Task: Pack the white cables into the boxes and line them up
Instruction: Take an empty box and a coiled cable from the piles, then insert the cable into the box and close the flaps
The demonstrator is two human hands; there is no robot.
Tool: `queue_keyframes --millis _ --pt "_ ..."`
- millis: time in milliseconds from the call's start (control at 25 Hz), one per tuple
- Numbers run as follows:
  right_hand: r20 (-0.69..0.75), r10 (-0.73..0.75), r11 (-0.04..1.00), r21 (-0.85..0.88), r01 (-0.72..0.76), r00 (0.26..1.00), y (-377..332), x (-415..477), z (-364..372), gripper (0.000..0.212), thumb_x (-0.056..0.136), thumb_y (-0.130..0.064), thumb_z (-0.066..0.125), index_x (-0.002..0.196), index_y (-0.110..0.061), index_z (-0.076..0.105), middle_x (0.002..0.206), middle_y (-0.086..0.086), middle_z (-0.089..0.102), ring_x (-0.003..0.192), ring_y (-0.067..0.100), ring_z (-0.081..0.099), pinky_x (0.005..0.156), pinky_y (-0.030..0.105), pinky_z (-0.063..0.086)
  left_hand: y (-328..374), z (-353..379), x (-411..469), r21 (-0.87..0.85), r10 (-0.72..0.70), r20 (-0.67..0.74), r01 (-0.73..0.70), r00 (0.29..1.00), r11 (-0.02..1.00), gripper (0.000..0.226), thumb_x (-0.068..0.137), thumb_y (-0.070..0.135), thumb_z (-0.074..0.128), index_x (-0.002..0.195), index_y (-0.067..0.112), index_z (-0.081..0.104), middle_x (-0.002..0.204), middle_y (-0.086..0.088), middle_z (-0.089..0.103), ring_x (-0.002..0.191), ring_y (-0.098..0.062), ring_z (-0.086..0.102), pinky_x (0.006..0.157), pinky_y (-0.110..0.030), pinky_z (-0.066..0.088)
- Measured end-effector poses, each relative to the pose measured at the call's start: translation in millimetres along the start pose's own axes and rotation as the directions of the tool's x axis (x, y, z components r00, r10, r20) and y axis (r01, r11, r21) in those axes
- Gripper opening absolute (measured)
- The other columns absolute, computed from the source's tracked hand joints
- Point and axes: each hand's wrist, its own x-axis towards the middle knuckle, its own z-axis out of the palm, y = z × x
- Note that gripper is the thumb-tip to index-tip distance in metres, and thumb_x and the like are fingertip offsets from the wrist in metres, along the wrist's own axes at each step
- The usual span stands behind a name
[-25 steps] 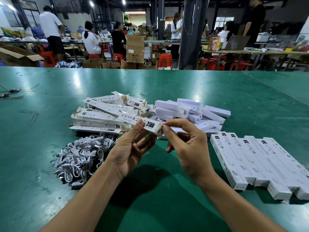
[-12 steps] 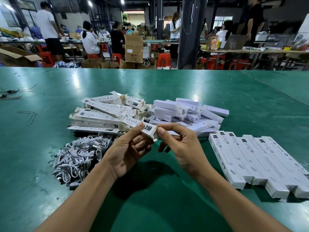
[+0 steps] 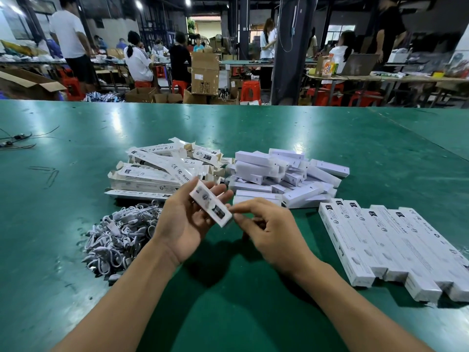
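Over green table (image 3: 228,128), slim white box (image 3: 210,207) shows print.

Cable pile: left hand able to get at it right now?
Likely yes: the cable pile lies uncovered just beside the left hand, nothing between them, though a box rests on that hand.
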Motion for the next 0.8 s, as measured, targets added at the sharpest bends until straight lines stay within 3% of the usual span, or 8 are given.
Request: queue_keyframes --millis 80,160,360,440,520,600,720,800 --pt "0.065 0.044 0.975 -0.220 -0.028 0.997 8.7 -2.7 0.1 0.016 0.098 -0.022 0.067 0.110 -0.020 0.077 0.109 -0.011 0.068 0.095 0.009 0.064 0.089 0.033 0.053 -1.5 -2.4 0.8 0.064 0.063 -0.046 -0.060 0.997 0.996 0.035 0.088 0.035 0.063 0.103 0.004 0.064 0.093 -0.012 0.075 0.085 -0.028 0.075 0.078 -0.037 0.062" --pt "0.026 0.092 0.934 -0.350 -0.077 0.995 14.9 -2.4 -5.2 0.021 0.097 -0.019 0.066 0.116 -0.017 0.075 0.117 -0.008 0.065 0.106 0.014 0.060 0.100 0.034 0.048 -5.3 -1.3 -0.5 0.283 0.165 -0.059 -0.142 0.984 0.948 0.035 0.084 0.036 0.068 0.104 0.007 0.067 0.089 -0.010 0.075 0.075 -0.024 0.073 0.071 -0.033 0.061" --pt "-0.013 0.238 0.727 -0.660 -0.187 0.971 20.4 1.5 -20.1 0.048 0.102 -0.023 0.051 0.149 -0.020 0.046 0.153 -0.003 0.039 0.140 0.021 0.031 0.115 0.037 0.029 -21.2 3.1 -5.5 0.684 0.376 0.090 -0.332 0.922 0.649 0.027 0.085 0.020 0.078 0.107 0.017 0.063 0.084 0.003 0.071 0.059 -0.016 0.065 0.058 -0.025 0.055" --pt "-0.011 0.283 0.688 -0.694 -0.211 0.959 19.5 1.4 -22.3 0.051 0.102 -0.028 0.048 0.152 -0.021 0.040 0.154 -0.003 0.037 0.139 0.022 0.027 0.113 0.039 0.028 -26.7 4.3 -6.9 0.785 0.412 0.157 -0.367 0.897 0.500 0.026 0.085 0.034 0.076 0.103 0.024 0.061 0.073 0.009 0.068 0.055 -0.010 0.059 0.053 -0.023 0.050" --pt "-0.012 0.296 0.675 -0.704 -0.219 0.955 18.1 2.2 -22.8 0.050 0.102 -0.031 0.049 0.150 -0.020 0.041 0.150 -0.002 0.039 0.136 0.023 0.029 0.111 0.039 0.029 -28.6 2.1 -7.1 0.852 0.424 0.224 -0.387 0.878 0.352 0.036 0.083 0.058 0.069 0.103 0.030 0.059 0.078 0.008 0.069 0.062 -0.009 0.060 0.058 -0.025 0.050" --pt "-0.025 0.318 0.673 -0.698 -0.244 0.948 18.1 3.2 -22.1 0.050 0.101 -0.033 0.051 0.149 -0.018 0.044 0.145 0.001 0.040 0.133 0.024 0.030 0.110 0.037 0.030 -29.1 -1.0 -6.9 0.887 0.430 0.313 -0.422 0.847 0.186 0.043 0.087 0.071 0.054 0.107 0.033 0.059 0.080 0.015 0.065 0.068 -0.002 0.057 0.064 -0.016 0.043" --pt "-0.061 0.370 0.690 -0.650 -0.318 0.927 20.0 2.4 -19.6 0.045 0.098 -0.036 0.058 0.141 -0.022 0.051 0.136 0.003 0.039 0.130 0.024 0.030 0.109 0.038 0.030 -29.3 -3.0 -4.3 0.887 0.485 0.363 -0.454 0.795 0.080 0.036 0.091 0.064 0.055 0.087 0.029 0.062 0.059 0.020 0.050 0.054 -0.002 0.044 0.054 -0.016 0.033" --pt "-0.078 0.405 0.728 -0.574 -0.374 0.911 18.9 3.0 -20.4 0.037 0.095 -0.038 0.064 0.130 -0.028 0.058 0.132 -0.002 0.042 0.130 0.022 0.032 0.109 0.037 0.030 -28.4 -6.0 -2.4 0.891 0.527 0.375 -0.454 0.763 0.025 0.041 0.086 0.061 0.062 0.065 0.028 0.050 0.053 0.012 0.042 0.047 -0.007 0.037 0.046 -0.020 0.031"
